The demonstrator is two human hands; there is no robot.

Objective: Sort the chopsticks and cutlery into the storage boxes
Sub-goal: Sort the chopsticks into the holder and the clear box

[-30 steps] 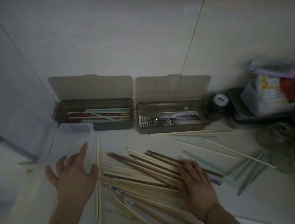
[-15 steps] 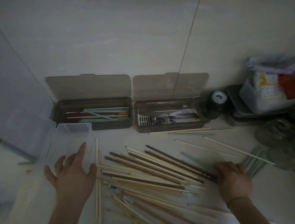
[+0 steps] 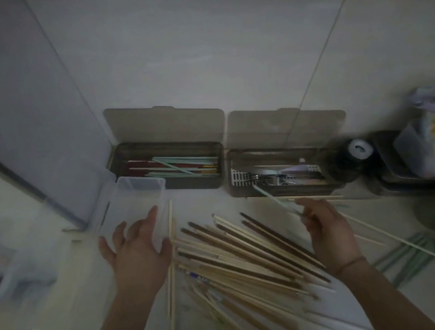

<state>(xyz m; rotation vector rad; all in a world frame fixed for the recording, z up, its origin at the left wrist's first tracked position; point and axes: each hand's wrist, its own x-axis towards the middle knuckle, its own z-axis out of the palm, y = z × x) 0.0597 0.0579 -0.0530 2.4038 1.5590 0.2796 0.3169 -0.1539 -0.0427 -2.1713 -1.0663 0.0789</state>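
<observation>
A pale green chopstick [image 3: 276, 200] is pinched in the right hand [image 3: 327, 228], lifted above the bench [image 3: 352, 312], its far tip over the front edge of the cutlery box [image 3: 276, 173]. A loose pile of wooden chopsticks [image 3: 244, 256] lies on the bench between both hands. The left hand [image 3: 135, 252] is open, fingers spread, resting against a clear plastic tub [image 3: 136, 205]. The chopstick box [image 3: 170, 166], lid raised, stands left of the cutlery box against the wall.

chopstick pile [image 3: 234, 252] lies before both open boxes [image 3: 169, 164].
</observation>
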